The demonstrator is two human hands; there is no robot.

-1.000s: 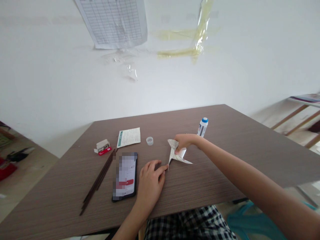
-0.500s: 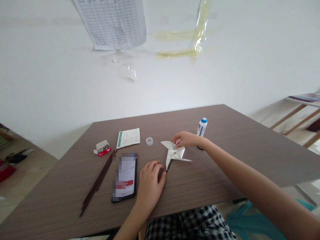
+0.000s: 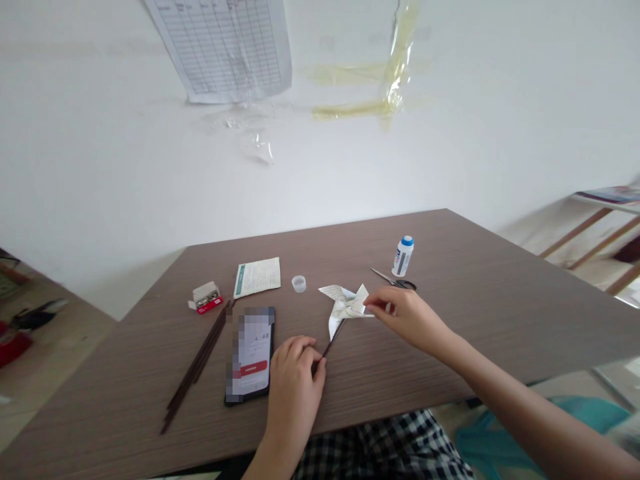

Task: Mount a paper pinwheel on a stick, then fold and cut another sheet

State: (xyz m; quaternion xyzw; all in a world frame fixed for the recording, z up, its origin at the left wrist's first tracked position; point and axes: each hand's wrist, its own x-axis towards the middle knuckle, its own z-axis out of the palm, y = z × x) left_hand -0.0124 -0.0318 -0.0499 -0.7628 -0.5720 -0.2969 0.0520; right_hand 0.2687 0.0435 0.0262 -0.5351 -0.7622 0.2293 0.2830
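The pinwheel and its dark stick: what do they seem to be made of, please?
The pinwheel looks like thin paper, with a matte finish; printed text and sharp folds show this. The stick seems to be dark wood or bamboo, matte and straight, but it is too thin here to rule out plastic.

And here's the paper pinwheel (image 3: 345,307), white printed blades folded out and slightly crumpled, mounted at the tip of a thin dark stick (image 3: 333,339)! The stick slants down over the worktop (image 3: 400,380) into the curled left hand (image 3: 293,380), while the right hand (image 3: 410,317) pinches a blade with its fingers (image 3: 373,304).
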